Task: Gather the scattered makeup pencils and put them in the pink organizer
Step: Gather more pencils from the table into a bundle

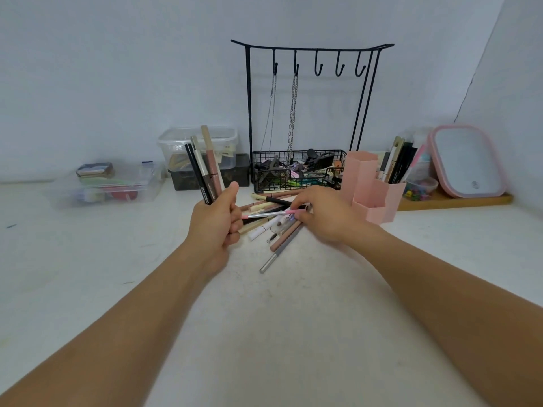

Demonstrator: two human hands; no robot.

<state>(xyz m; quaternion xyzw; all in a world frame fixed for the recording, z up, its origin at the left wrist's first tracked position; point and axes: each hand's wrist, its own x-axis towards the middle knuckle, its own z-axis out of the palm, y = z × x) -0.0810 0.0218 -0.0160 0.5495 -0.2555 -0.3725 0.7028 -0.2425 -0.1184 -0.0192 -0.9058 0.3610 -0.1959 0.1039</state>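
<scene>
The pink organizer [379, 190] stood right of the pile, its rear compartment holding upright pencils, the front ones hidden. Bare counter [264, 318] lay nearer the person. The left hand [216, 223] gripped a fan of slim pencils [205, 168]; the right hand [321, 214] pinched a pink-and-white pencil [271, 214] above the scattered pencils [273, 227].

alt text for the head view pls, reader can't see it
A person's left hand grips a bundle of makeup pencils upright while the right hand pinches a pink pencil over a scattered pile on a white table. A pink organizer, already holding several pencils, stands to the right.
</scene>
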